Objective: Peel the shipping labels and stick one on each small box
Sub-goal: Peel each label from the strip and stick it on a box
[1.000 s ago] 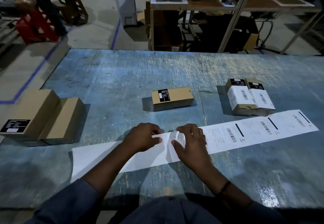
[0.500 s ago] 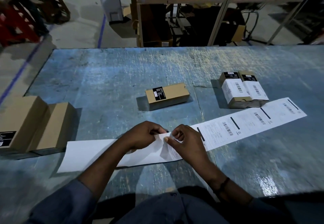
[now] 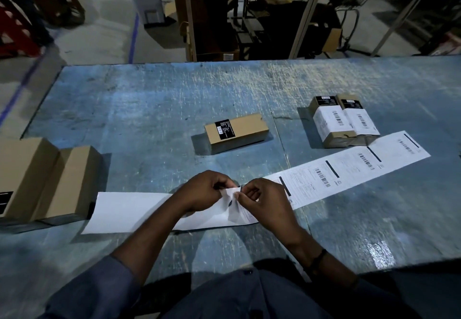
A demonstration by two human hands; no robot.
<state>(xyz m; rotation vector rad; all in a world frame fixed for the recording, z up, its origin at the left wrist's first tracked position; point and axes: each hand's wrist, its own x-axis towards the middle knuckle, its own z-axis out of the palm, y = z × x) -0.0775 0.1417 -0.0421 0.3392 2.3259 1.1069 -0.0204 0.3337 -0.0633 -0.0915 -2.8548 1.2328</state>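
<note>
Since half a second ago, the shipping label [image 3: 233, 200] is raised further off the liner strip [image 3: 129, 211]. It is pinched by the right hand [image 3: 263, 201], the liner by the left hand [image 3: 203, 190], so the two can be parted. The unlabelled small box [image 3: 237, 131] is kept just beyond, ready.

We saw a scuffed blue worktop [image 3: 154, 99]; beyond it lay grey concrete floor [image 3: 104, 32] with a blue line [image 3: 134, 36] upper left and wooden shelving [image 3: 214, 19] top centre.
</note>
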